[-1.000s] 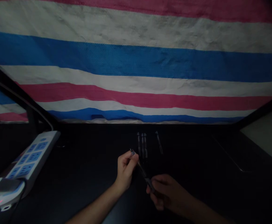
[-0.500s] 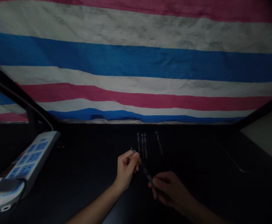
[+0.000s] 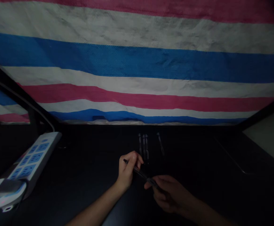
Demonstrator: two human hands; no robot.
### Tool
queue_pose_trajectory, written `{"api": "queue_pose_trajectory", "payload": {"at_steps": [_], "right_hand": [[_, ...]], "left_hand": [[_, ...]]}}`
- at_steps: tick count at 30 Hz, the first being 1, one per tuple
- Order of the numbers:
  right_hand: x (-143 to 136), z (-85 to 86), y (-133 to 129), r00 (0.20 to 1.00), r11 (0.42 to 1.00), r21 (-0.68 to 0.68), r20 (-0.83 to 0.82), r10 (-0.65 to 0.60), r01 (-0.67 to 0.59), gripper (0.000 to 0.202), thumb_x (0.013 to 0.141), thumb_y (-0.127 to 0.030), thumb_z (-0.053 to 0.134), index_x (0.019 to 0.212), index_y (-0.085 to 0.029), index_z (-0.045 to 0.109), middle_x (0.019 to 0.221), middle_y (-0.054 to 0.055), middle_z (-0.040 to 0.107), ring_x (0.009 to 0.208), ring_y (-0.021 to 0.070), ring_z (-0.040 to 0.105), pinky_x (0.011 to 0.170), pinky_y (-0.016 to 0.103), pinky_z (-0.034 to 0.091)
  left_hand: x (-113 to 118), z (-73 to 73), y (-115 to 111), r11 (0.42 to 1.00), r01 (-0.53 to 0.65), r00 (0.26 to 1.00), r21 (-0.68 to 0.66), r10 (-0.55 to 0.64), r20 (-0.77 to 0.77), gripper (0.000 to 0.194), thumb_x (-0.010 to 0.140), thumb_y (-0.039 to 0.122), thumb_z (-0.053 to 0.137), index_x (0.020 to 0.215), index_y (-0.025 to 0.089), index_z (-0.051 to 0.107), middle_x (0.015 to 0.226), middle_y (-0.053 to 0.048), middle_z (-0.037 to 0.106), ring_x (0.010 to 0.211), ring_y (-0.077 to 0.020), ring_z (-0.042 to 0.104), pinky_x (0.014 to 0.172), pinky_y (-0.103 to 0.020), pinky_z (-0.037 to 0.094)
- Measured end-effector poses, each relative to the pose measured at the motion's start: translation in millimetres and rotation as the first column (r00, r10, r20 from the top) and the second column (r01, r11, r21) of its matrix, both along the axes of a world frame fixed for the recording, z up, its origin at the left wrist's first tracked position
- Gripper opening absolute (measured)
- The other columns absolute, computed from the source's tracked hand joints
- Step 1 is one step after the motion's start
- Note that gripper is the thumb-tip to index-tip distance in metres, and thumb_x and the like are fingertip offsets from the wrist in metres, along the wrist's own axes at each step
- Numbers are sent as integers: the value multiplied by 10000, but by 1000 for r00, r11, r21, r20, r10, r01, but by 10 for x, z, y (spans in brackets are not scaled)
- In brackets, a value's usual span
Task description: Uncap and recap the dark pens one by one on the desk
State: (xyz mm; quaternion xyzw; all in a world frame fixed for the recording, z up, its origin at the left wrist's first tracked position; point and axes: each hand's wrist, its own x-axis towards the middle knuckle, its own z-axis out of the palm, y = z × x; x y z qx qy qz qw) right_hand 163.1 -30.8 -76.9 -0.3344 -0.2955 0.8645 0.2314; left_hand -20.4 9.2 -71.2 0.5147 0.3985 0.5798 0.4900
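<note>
A slim dark pen (image 3: 141, 173) runs slantwise between my two hands over the black table. My left hand (image 3: 129, 168) is closed around its upper left part, and a dark end pokes out past the thumb. My right hand (image 3: 166, 191) grips the lower right part, with fingers curled around it in deep shadow. Whether the pen is one piece or parted inside the left fingers is hidden. Just beyond my hands several similar pens (image 3: 147, 146) lie side by side on the table, and a single pen (image 3: 160, 143) lies apart to their right.
A white power strip (image 3: 35, 157) with a plugged-in adapter (image 3: 8, 191) lies on the left of the black table (image 3: 92, 163). A dark flat panel with a rounded corner (image 3: 245, 171) is at the right. Striped sheeting (image 3: 137, 62) hangs behind the table.
The pen has turned to a flatter slant. My left grip has shifted, with a dark end now showing left of the thumb. My right hand has moved slightly left.
</note>
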Motion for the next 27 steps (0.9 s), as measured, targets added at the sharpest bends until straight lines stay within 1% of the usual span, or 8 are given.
{"api": "queue_pose_trajectory", "payload": {"at_steps": [3,7,10,15,21,22,24,27], "right_hand": [[3,8,4,996,997,67,85,30,-36,458,842,-532,568,981,-103,652,492,-75,420,341,39,359,312,155,200],[-10,23,27,965,958,287,247,-85,10,444,849,-513,557,926,-89,664,469,-70,449,321,34,355,330,158,221],[-17,46,44,934,913,409,327,-144,-2,434,864,-485,533,923,-81,680,469,-61,468,322,33,358,345,162,235],[-23,104,34,876,843,535,430,-221,-51,392,878,-429,503,872,-95,709,430,-62,452,329,44,376,374,173,280],[-37,153,-4,788,766,643,478,-388,-14,277,799,-393,616,857,-140,713,473,-53,509,398,65,467,447,185,378],[-42,152,-6,787,771,637,482,-385,-13,285,784,-404,631,861,-140,704,475,-51,519,392,68,474,436,184,378],[-53,142,-8,810,808,589,474,-345,-1,338,759,-442,655,899,-135,673,474,-49,534,366,73,477,390,177,360],[-70,117,-16,888,884,468,401,-224,11,453,818,-549,547,932,-118,631,501,-27,563,345,84,497,329,164,322]], "left_hand": [[-1,-13,14,1000,-5,999,-15,4,-40,605,871,584,429,497,140,599,427,-7,471,411,-102,423,425,-232,285],[1,-45,20,998,-28,998,-62,24,-59,617,867,578,445,417,161,505,375,13,406,369,-90,361,400,-238,241],[8,-58,14,995,-59,997,-79,55,-52,592,865,556,472,416,171,473,384,20,399,382,-90,352,408,-241,241],[21,-66,-4,991,-104,992,-83,98,-75,595,879,538,457,401,184,438,378,27,378,381,-93,341,420,-252,245],[42,-64,-7,986,-140,987,-86,132,-89,611,880,539,451,382,190,395,370,34,333,386,-90,313,438,-263,232],[43,-70,-6,987,-134,989,-88,128,-71,611,875,545,456,383,191,377,373,37,319,389,-88,297,436,-263,221],[42,-90,0,987,-125,992,-99,122,-35,609,856,561,481,394,198,323,390,50,273,398,-80,245,428,-263,184],[31,-133,16,984,-121,992,-129,124,11,603,831,573,519,431,206,255,435,66,205,429,-73,174,427,-259,143]]}}
